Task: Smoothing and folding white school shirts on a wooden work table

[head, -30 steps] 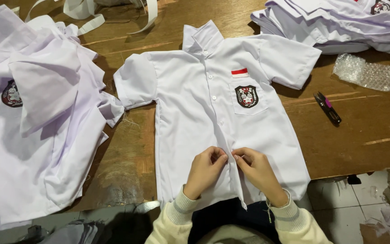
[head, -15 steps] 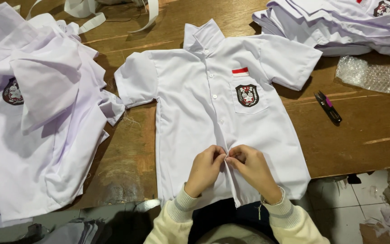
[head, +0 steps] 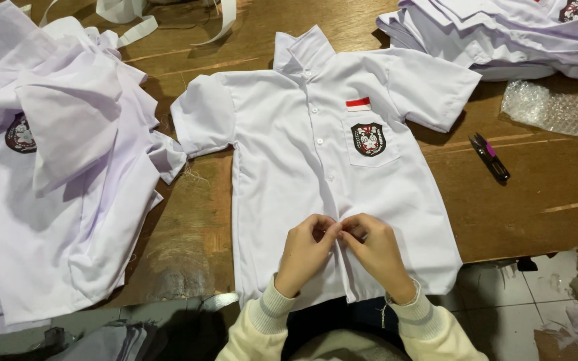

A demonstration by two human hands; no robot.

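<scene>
White short-sleeved shirt (head: 316, 167) lies flat, front up, on the wooden table (head: 188, 241), collar away from the person, hem hanging over the near edge. Left hand (head: 306, 254) and right hand (head: 376, 253) meet on the front placket low down, fingertips pinched narrow on the cloth edges, knuckles touching. Whether a button sits between them, cannot tell, fingers hide it. Upper buttons look done up. To do this well, I'd judge: keep both placket edges level, hold the fabric taut, work the button through without puckering. The shirt sits directly under both hands, the pinch on its centre line, below the chest pocket with the crest badge (head: 368, 139). Shirt pile (head: 55, 174) lies well left, thread snips (head: 491, 158) well right.
</scene>
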